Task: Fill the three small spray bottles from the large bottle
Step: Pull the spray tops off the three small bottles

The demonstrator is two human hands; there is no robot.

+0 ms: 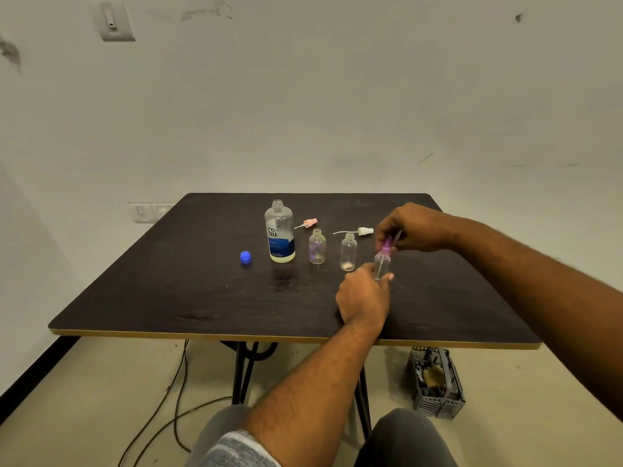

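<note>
A person seated at a dark bench point(202, 291) works on a small spray bottle point(382, 264) standing upright at the right of the row. The left hand point(362, 294) holds it low down, fingers point(366, 269) and thumb curled round its clear body. The right hand point(413, 227) reaches in from above, its fingers point(384, 236) pinching the purple spray head point(386, 246) at the bottle's neck; whether the head is seated or lifted cannot be told through the blur. To the left stand two more small bottles point(317, 247) point(348, 252), both open-necked, and the large bottle point(279, 234), uncapped, with pale liquid low inside. Its label reads "re-nu" in white letters above a blue band; the smaller print is too fine to read. A blue cap point(245, 257) lies left of it. A pink spray head point(310, 223) and a white spray head point(365, 231) lie on their sides behind the open bottles, tubes pointing left. A grey basket point(436, 382) sits on the floor under the bench's right edge
</note>
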